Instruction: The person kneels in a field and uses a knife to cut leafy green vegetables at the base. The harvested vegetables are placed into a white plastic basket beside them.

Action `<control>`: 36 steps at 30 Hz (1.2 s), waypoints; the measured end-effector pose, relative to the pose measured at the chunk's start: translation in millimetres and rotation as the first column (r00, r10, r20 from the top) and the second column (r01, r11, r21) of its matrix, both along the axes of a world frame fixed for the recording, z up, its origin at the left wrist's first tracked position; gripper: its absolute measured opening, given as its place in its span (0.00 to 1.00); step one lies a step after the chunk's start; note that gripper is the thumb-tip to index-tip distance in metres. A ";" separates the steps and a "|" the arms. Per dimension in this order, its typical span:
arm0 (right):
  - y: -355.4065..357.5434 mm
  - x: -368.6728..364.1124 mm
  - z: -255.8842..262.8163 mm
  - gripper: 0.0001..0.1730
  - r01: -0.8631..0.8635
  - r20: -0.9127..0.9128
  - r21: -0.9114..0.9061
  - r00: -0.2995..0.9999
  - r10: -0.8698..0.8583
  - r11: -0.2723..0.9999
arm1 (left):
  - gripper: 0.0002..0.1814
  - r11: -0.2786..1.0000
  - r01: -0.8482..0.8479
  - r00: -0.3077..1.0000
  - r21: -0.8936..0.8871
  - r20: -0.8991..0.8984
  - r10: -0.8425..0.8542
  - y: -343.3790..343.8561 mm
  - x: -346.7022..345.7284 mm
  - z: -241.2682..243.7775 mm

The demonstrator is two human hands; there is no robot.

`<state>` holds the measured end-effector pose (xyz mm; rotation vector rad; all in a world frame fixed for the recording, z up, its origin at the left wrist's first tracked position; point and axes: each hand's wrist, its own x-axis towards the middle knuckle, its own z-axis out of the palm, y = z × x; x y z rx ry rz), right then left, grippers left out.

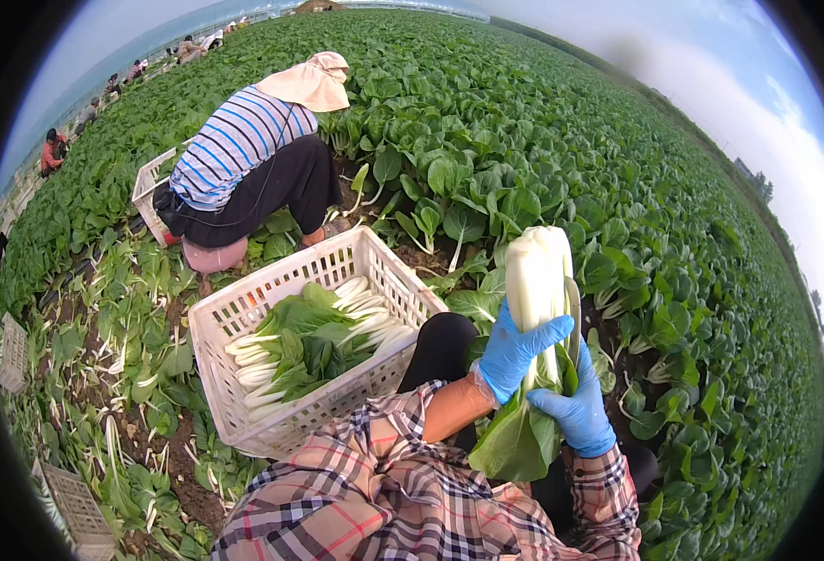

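Observation:
A head of bok choy [536, 280] is held upside down, its white stalk base up and its green leaves [517, 442] hanging. My left hand [520, 350], in a blue glove, is wrapped around the stalks. Lower and to the right, my right hand [580, 410], also gloved in blue, grips the leafy part with the thumb in front. A narrow curved strip [574, 315] rises beside the stalks above my right hand; whether it is a blade or a stalk, I cannot tell. Left of my knee, a white plastic crate [219, 382] holds bok choy laid in rows.
Beyond the crate a person [243, 147] in a striped shirt crouches beside another crate [149, 186]. Standing bok choy [664, 280] fills the field ahead and right. Cut leaves [138, 372] litter the soil at left, near more crates [79, 505]. Other people [54, 151] work far off.

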<state>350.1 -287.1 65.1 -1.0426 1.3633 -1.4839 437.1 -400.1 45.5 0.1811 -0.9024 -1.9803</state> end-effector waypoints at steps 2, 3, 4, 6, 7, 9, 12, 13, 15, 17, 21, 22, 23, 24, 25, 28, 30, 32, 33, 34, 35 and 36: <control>1.3 5.1 7.1 0.43 0.094 -0.009 0.057 0.996 -0.094 0.994 | 0.35 0.999 0.033 0.997 0.008 -0.063 -0.033 1.8 -4.3 13.0; 5.6 4.9 8.2 0.40 0.135 -0.030 0.077 0.991 -0.133 0.988 | 0.38 0.998 0.064 0.996 -0.013 -0.054 -0.064 3.9 -4.5 15.4; 12.2 -2.5 6.5 0.38 0.143 -0.060 0.077 0.989 -0.139 0.987 | 0.40 0.997 0.058 0.997 -0.058 -0.041 -0.060 7.5 -8.8 16.5; 13.3 -10.6 13.6 0.37 0.158 -0.068 0.056 0.986 -0.154 0.986 | 0.45 0.982 0.043 0.995 -0.184 -0.079 -0.059 2.2 -8.8 22.6; 21.0 -26.6 10.8 0.38 0.176 -0.044 0.053 0.984 -0.174 0.983 | 0.48 0.968 0.037 0.990 -0.250 -0.125 -0.070 0.2 -12.8 15.3; 35.6 -75.6 -10.8 0.40 0.082 -0.133 0.064 0.988 -0.073 0.995 | 0.55 0.936 0.206 0.962 -0.287 -0.115 -0.247 -4.3 19.7 12.4; 70.8 -163.5 -24.7 0.44 0.169 -0.197 0.178 0.971 -0.134 0.969 | 0.58 0.132 -0.311 0.565 -0.941 -0.072 0.822 -23.5 50.7 -8.0; 71.6 -170.5 -30.2 0.46 0.161 -0.147 0.219 0.980 -0.130 0.963 | 0.53 0.011 -0.215 0.506 -0.977 -0.101 0.857 -24.5 69.1 -1.5; 56.7 -161.6 -40.4 0.43 0.143 -0.067 0.262 0.989 -0.129 0.954 | 0.40 -0.581 0.094 0.258 -0.808 -0.544 0.798 -24.8 72.7 -7.0; 29.4 -126.9 -31.3 0.39 0.130 -0.029 0.279 0.991 -0.127 0.951 | 0.24 -0.660 0.000 0.385 -0.751 -0.609 0.693 -29.0 71.6 -1.7; -30.1 -62.7 -1.2 0.34 0.109 0.030 0.246 0.992 -0.120 0.963 | 0.18 -0.624 0.173 0.506 -0.762 -0.475 0.720 -52.6 98.2 10.0; -43.9 -49.8 5.8 0.32 0.108 0.044 0.239 0.992 -0.122 0.965 | 0.17 -0.611 0.216 0.537 -0.761 -0.430 0.726 -60.3 105.4 11.0; -56.3 -38.9 10.9 0.31 0.109 0.064 0.240 0.990 -0.128 0.965 | 0.16 -0.594 0.265 0.565 -0.759 -0.377 0.734 -68.6 112.2 10.2; -68.5 -27.9 15.0 0.30 0.108 0.082 0.239 0.988 -0.131 0.965 | 0.12 -0.580 0.203 0.558 -0.789 -0.394 0.731 -82.9 118.2 7.6; -78.3 -19.9 18.5 0.29 0.119 0.092 0.244 0.985 -0.145 0.962 | 0.09 -0.561 0.142 0.548 -0.815 -0.408 0.731 -98.4 125.8 5.2; -89.8 -20.7 31.7 0.26 0.286 0.036 0.265 0.951 -0.306 0.921 | 0.22 -0.151 0.616 0.344 -0.773 0.092 0.934 -135.8 183.1 30.0; -90.4 -58.6 22.8 0.26 0.037 0.199 0.310 0.975 -0.102 0.950 | 0.31 0.429 0.806 -0.214 -0.409 0.474 0.854 -155.8 219.2 42.9; -60.5 -117.9 36.8 0.28 -0.123 0.270 0.261 0.961 0.050 0.958 | 0.35 0.591 0.717 -0.343 -0.369 0.551 0.761 -186.1 258.0 18.9; -52.7 -140.2 35.8 0.29 -0.054 0.224 0.255 0.975 -0.005 0.965 | 0.34 0.533 0.653 -0.231 -0.539 0.528 0.817 -205.4 280.8 -15.2; -38.8 -147.4 32.3 0.27 0.079 0.182 0.293 0.974 -0.137 0.953 | 0.31 0.557 0.624 -0.182 -0.548 0.591 0.786 -214.3 303.0 -44.7; -23.5 -154.9 27.3 0.27 0.148 0.189 0.311 0.958 -0.214 0.939 | 0.28 0.584 0.598 -0.137 -0.549 0.648 0.749 -216.7 324.6 -69.3; -12.7 -160.0 27.1 0.27 0.206 0.185 0.316 0.944 -0.273 0.926 | 0.25 0.608 0.566 -0.072 -0.557 0.701 0.710 -212.9 322.1 -67.9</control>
